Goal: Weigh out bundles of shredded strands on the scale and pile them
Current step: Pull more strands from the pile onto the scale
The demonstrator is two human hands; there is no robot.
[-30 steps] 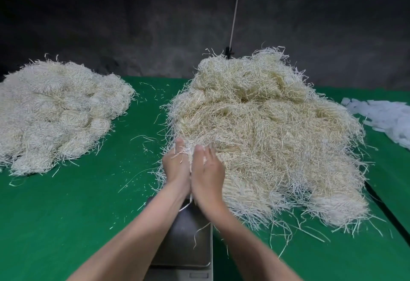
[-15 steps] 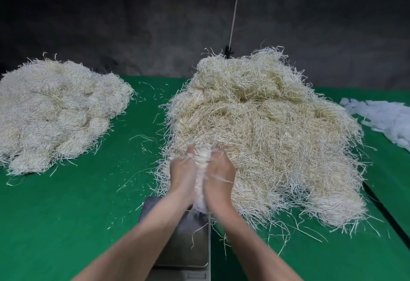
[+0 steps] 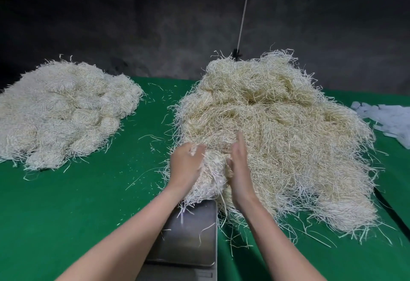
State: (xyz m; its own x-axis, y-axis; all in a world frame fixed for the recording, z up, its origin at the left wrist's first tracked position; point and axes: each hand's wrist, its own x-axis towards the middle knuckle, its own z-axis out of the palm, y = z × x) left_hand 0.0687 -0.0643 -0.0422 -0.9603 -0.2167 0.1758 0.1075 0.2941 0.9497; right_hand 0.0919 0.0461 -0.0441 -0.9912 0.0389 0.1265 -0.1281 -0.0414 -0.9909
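Observation:
A large loose heap of pale yellow shredded strands (image 3: 277,129) fills the middle right of the green table. At its near edge a bundle of strands (image 3: 209,176) sits between my two hands, just above the far end of the steel scale pan (image 3: 188,236). My left hand (image 3: 186,167) curls round the bundle's left side. My right hand (image 3: 238,163) presses flat against its right side with fingers straight. A few loose strands lie on the pan.
A second pile of rounded strand bundles (image 3: 62,112) lies at the left on the green table (image 3: 77,203). White paper slips (image 3: 390,121) lie at the far right. A dark wall and a thin white cord (image 3: 244,14) stand behind.
My hands have pulled a bundle out of the heap's near edge toward me, and it now bulges between them over the scale. They have moved apart, and my right fingers have straightened.

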